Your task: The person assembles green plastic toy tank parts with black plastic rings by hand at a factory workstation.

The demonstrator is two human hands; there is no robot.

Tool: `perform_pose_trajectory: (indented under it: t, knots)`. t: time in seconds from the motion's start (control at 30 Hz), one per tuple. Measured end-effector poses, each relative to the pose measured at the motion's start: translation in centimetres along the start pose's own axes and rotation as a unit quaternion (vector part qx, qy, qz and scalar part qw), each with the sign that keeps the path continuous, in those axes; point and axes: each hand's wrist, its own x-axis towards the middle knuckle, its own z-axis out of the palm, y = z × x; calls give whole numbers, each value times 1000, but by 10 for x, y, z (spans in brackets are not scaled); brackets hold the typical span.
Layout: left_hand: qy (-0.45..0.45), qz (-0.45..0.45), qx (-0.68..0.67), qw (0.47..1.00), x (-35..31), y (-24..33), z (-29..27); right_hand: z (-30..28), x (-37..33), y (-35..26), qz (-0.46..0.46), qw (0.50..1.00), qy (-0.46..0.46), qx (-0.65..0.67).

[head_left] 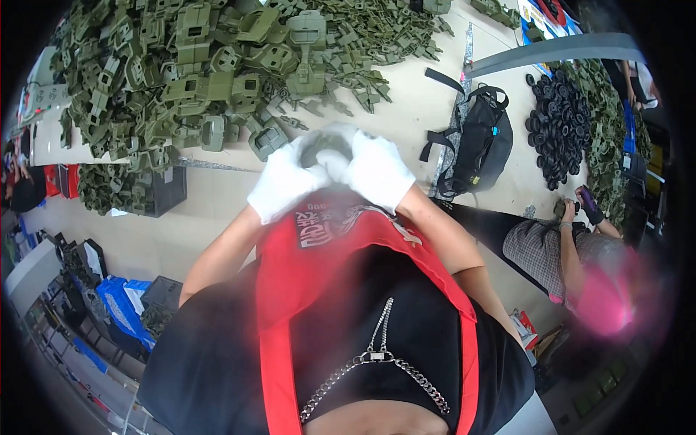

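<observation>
Both my hands wear white gloves and meet close to my chest, above my red apron. My left hand [284, 183] and my right hand [378, 171] are closed together around a dark olive-green plastic part [324, 147], which shows only between the gloves and is blurred. Just beyond the hands, a large heap of olive-green moulded plastic parts [210, 72] covers the beige table [406, 109].
A black shoulder bag [478, 145] lies on the table to the right. Farther right sits a pile of small black wheels [560, 123]. A co-worker's arm in a checked sleeve [558, 250] handles a part. A black crate [163, 192] of green parts stands at left.
</observation>
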Motion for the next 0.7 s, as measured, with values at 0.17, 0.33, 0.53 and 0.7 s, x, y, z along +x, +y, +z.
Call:
perform_pose_trajectory:
  t: [0.17,0.33,0.53,0.7]
  knots:
    - [7,-37,-45,998,-14,10,-2,7,4,15,-26,997,-42,60]
    - [-10,-53,-80,995,-8,12,2,5,3,30,-2,911,-113,397]
    - [-69,-154,-154,974,45,-56,0,34,44,52,80,956,-15,282]
    - [-81,-211,-275,935,77,1,-15,-7,9,16,-195,902,286,-260]
